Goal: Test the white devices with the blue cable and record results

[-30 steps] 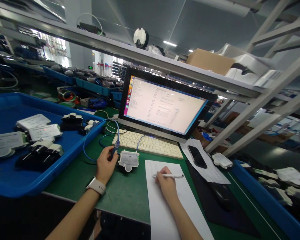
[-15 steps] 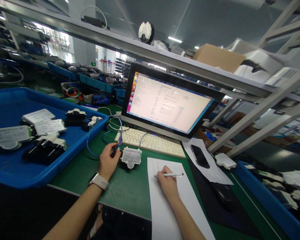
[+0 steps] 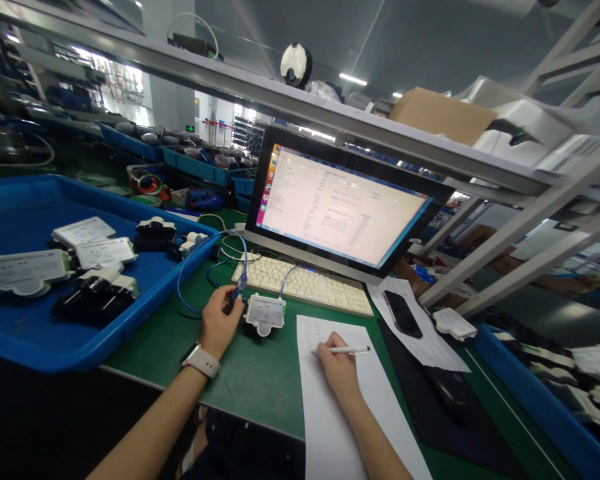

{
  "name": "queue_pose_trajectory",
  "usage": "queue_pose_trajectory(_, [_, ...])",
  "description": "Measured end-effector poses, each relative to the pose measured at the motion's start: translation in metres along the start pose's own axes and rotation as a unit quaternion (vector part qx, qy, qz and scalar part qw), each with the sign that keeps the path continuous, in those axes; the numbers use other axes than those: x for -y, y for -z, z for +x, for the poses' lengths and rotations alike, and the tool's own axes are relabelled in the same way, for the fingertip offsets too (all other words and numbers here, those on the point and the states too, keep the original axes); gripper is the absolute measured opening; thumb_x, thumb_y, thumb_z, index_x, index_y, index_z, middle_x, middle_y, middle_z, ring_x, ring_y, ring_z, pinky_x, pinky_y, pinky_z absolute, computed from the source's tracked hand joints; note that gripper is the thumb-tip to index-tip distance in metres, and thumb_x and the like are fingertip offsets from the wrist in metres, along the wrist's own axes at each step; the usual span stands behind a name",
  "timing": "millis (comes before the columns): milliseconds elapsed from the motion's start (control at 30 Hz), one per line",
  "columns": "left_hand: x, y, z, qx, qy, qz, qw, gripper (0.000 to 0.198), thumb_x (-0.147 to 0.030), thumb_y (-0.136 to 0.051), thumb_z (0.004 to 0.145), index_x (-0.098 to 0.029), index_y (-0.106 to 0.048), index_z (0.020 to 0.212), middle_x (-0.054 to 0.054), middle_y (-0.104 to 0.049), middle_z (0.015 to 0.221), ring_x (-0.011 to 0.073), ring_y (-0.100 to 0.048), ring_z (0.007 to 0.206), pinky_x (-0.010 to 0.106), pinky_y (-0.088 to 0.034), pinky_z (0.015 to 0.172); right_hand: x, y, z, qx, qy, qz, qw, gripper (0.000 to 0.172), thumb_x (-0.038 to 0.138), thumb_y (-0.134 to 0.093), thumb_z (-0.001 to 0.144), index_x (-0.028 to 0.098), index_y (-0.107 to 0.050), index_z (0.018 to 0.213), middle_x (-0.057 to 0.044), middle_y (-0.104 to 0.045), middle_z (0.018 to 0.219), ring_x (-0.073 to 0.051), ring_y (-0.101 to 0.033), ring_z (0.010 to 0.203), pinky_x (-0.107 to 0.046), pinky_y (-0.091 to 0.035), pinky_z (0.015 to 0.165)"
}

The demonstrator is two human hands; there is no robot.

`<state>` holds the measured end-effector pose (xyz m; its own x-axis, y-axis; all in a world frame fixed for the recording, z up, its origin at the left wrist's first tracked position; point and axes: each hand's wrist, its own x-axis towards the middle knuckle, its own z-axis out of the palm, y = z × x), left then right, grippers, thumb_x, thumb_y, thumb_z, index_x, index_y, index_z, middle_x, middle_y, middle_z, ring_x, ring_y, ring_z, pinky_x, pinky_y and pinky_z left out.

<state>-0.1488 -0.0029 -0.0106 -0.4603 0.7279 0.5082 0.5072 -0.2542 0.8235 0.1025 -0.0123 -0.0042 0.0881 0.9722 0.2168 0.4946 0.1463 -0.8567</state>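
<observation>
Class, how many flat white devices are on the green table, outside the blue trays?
2. The left device sits beside the left hand, in front of the keyboard; the right device lies between the phone and the right blue tray. Others may be hidden.

Device label (image 3: 265, 308), screen text (image 3: 338, 213) illegible
</observation>
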Motion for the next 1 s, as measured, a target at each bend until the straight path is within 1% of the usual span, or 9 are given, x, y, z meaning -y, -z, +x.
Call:
queue_pose_trajectory(333, [-0.0017,0.001,-0.0002,-0.001,0.003,0.006,1.0,0.023,-0.032,-0.05,0.078,-0.017,-0.054,0.096,0.006,-0.06,0.087,0.0178,-0.061,0.074,0.027,-0.048,0.063,-0.0014,-0.0001,0.0004,-0.008,0.009,-0.02,1.0,0.02,0.027,-0.046,0.065,0.024,-0.032,0.05,0.006,-0.035,0.046,-0.013,-0.037,0.048,-0.026,-0.027,0.049])
queue_pose_trajectory(500, [-0.0018,0.0013,-0.0003,0.002,0.006,0.003,1.0,0.025,-0.034,-0.05,0.078,-0.017,-0.054,0.096,0.006,-0.06,0.087,0.0187,-0.061,0.077,0.028,-0.048,0.063,-0.0016,0.0,0.0005,-0.008,0.01,-0.013,1.0,0.021,0.027,-0.046,0.067,0.024,-0.033,0.051,0.006,-0.036,0.046,-0.013,-0.038,0.049,-0.026,-0.027,0.049])
queue_pose_trajectory(633, [-0.0001,0.0007,-0.0004,0.001,0.009,-0.001,1.0,0.025,-0.034,-0.05,0.078,-0.017,-0.054,0.097,0.006,-0.06,0.087,0.0171,-0.06,0.071,0.027,-0.048,0.061,-0.0034,-0.0002,0.001,-0.009,0.01,-0.015,1.0,0.021,0.026,-0.046,0.066,0.024,-0.031,0.051,0.006,-0.033,0.046,-0.013,-0.036,0.049,-0.026,-0.027,0.049])
queue_pose_trajectory(833, [0.0013,-0.0001,-0.0004,0.0,0.015,-0.013,1.0,0.026,-0.034,-0.051,0.077,-0.017,-0.054,0.097,0.006,-0.06,0.088,0.0166,-0.061,0.071,0.026,-0.049,0.06,-0.0038,0.0003,0.0017,-0.014,0.003,-0.018,1.0,0.021,0.027,-0.046,0.067,0.024,-0.033,0.05,0.006,-0.036,0.046,-0.013,-0.038,0.049,-0.026,-0.028,0.05])
queue_pose_trajectory(900, [0.0015,-0.0001,-0.0004,0.001,0.017,-0.019,1.0,0.026,-0.035,-0.051,0.078,-0.017,-0.054,0.097,0.007,-0.06,0.089,0.0169,-0.061,0.072,0.026,-0.049,0.061,-0.0045,0.0011,0.0021,-0.024,0.0,-0.004,1.0,0.021,0.027,-0.047,0.067,0.023,-0.033,0.051,0.006,-0.037,0.045,-0.013,-0.039,0.049,-0.026,-0.029,0.05])
queue_pose_trajectory(1000, [0.0009,0.0001,-0.0001,0.001,0.017,-0.026,1.0,0.027,-0.036,-0.051,0.077,-0.017,-0.054,0.096,0.007,-0.06,0.09,0.018,-0.062,0.074,0.027,-0.05,0.06,-0.0088,0.0022,0.0037,-0.039,-0.02,0.057,0.997,0.024,0.03,-0.049,0.067,0.024,-0.033,0.051,0.006,-0.04,0.043,-0.013,-0.04,0.046,-0.025,-0.031,0.048])
